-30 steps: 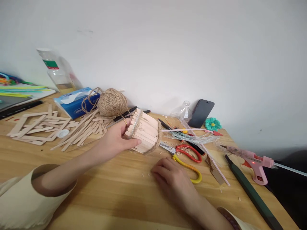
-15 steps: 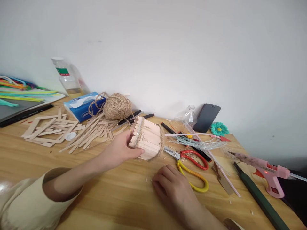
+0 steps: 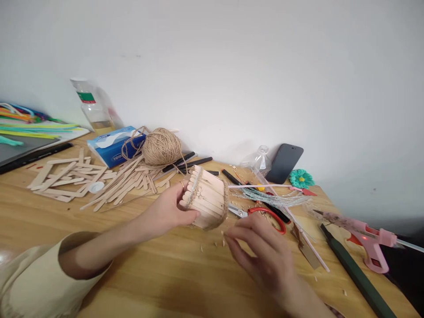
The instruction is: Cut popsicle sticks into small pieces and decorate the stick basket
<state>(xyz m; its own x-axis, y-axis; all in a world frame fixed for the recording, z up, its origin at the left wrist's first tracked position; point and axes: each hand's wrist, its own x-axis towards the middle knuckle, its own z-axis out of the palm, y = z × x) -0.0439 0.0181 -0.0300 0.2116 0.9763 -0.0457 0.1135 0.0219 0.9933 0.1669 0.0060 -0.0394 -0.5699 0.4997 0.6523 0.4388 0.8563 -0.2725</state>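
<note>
My left hand (image 3: pixel 168 208) grips a small popsicle-stick pot (image 3: pixel 210 201), tilted on its side above the table. Pale sticks form its wall, with twine round the end toward the right and a glittery band near the rounded stick ends. Just right of and below the pot is my right hand (image 3: pixel 265 254), its thumb and forefinger drawn together in a pinch; whatever is between them, if anything, cannot be made out. Behind that hand lie scissors (image 3: pixel 239 211), their red handle partly covered. Wood shavings are scattered on the table near the fingertips.
Loose popsicle sticks (image 3: pixel 69 179), a twine ball (image 3: pixel 162 146) and a blue tissue pack (image 3: pixel 115 145) lie at left. Toward the right are glittery strands (image 3: pixel 265 195), a leaning phone (image 3: pixel 286 163), a green flower (image 3: pixel 302 178), a dark green bar (image 3: pixel 354 269) and a pink glue gun (image 3: pixel 367 236).
My right hand has lifted off the table and moved right, its fingers now pinched, covering the scissors' yellow handle. The pot has shifted slightly lower in my left hand's hold.
</note>
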